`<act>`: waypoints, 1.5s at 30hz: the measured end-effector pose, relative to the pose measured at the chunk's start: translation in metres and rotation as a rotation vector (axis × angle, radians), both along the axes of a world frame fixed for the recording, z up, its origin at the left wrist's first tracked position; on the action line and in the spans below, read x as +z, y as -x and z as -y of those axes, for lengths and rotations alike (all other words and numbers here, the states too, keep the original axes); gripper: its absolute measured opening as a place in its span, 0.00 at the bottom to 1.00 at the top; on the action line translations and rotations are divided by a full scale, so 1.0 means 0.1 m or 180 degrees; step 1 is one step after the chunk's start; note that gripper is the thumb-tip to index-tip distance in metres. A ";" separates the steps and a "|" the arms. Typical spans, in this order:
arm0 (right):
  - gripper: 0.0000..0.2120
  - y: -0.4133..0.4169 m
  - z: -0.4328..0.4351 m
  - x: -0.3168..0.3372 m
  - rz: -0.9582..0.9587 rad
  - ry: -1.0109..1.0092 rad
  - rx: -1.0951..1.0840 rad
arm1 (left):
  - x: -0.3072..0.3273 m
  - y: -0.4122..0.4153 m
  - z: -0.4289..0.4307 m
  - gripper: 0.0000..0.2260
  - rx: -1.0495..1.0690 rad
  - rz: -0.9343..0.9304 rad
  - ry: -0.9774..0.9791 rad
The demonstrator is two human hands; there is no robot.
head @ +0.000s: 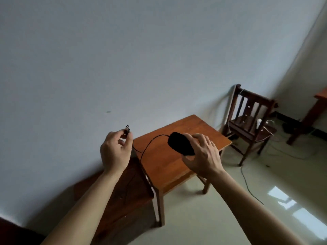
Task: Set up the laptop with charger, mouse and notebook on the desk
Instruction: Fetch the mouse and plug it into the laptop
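My right hand (203,156) grips a black wired mouse (179,143) and holds it in the air above a small wooden desk (162,163). The USB plug (127,130) of the mouse is pinched between the fingertips of my left hand (115,152), raised to the left of the desk in front of the wall. A thin black cable (150,143) loops from the mouse down to the left hand. No laptop, charger or notebook is in view.
A dark wooden chair (247,121) stands by the wall at the back right, with cords draped on it and cables trailing over the pale floor (230,209). Another wooden table's leg (306,117) shows at the far right. A dark wooden surface (123,195) lies left of the desk.
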State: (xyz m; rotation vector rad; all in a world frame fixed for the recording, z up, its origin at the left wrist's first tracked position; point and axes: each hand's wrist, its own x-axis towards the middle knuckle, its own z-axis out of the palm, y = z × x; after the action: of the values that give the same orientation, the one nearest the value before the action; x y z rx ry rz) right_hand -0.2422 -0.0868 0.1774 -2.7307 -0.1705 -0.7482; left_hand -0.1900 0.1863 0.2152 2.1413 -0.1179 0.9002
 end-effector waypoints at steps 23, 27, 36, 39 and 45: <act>0.33 1.29 4.39 -0.41 0.0171 -0.0011 -0.2394 | -0.12 -0.43 5.40 0.10 -0.2669 0.0027 -0.0120; 0.34 1.04 5.07 -0.40 -0.0062 0.0028 -0.2801 | -0.19 -0.88 6.26 0.05 -0.3028 -0.0221 -0.0093; 0.32 0.89 6.49 -0.47 -0.0045 0.0114 -0.3514 | -0.35 -1.48 8.23 0.11 -0.3803 -0.0367 -0.0195; 0.32 0.88 7.14 -0.68 -0.0045 0.0017 -0.3678 | -0.55 -1.49 9.03 0.07 -0.3971 -0.0396 -0.0377; 0.34 0.80 8.78 -0.88 0.0021 -0.0201 -0.3761 | -0.62 -1.47 10.74 0.06 -0.3919 -0.0492 -0.0576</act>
State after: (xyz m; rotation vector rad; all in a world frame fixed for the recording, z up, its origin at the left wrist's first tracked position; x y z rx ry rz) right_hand -0.3225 -0.9649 0.0893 -2.5535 1.5241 -0.9551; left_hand -0.0431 -0.8874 0.1533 1.7665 -1.2957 -0.0144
